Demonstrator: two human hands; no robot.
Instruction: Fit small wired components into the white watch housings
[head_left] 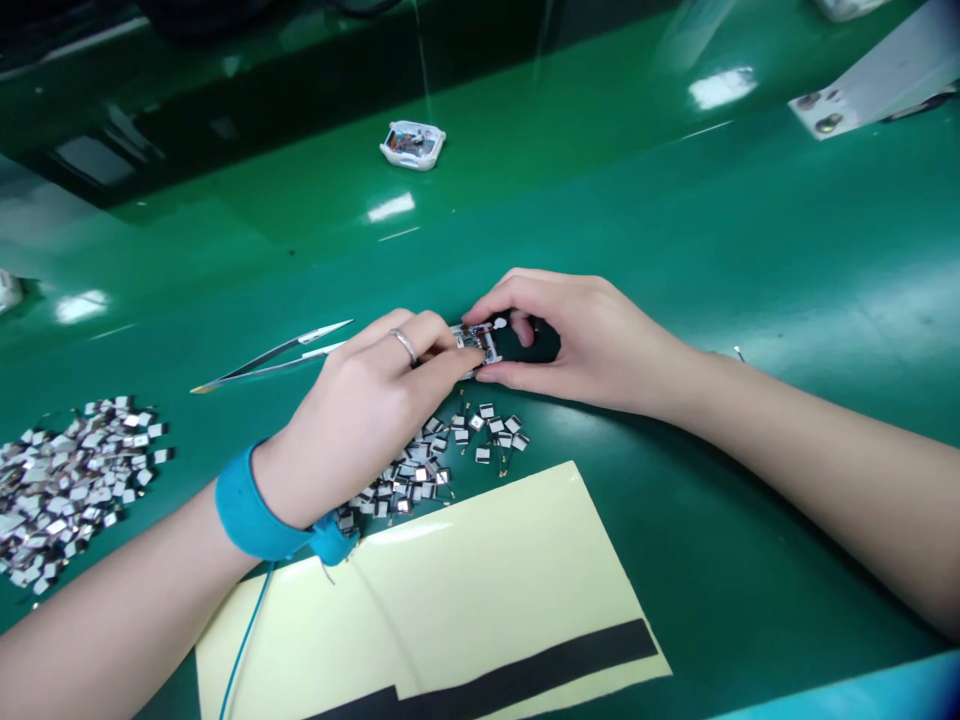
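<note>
A small white-edged circuit board assembly [477, 342] lies between my two hands near the middle of the head view. My right hand [566, 325] grips its right end, thumb on the near edge and index finger on the far edge. From the left, my left hand [386, 385] has its thumb and fingers closed on the assembly, partly covering it; a ring and a blue wrist strap [259, 510] are on this arm. Just below lie several small white-and-dark parts with thin leads [416, 470], partly hidden by my left hand. Tweezers [262, 362] rest beside my left hand.
A larger heap of similar small parts [75, 480] is at the left. A yellow sheet [480, 580] with black strips lies in front. Farther back sits a white housing with electronics inside [412, 146]. A white metal bracket [862, 90] stands at the upper right of the green table [750, 250].
</note>
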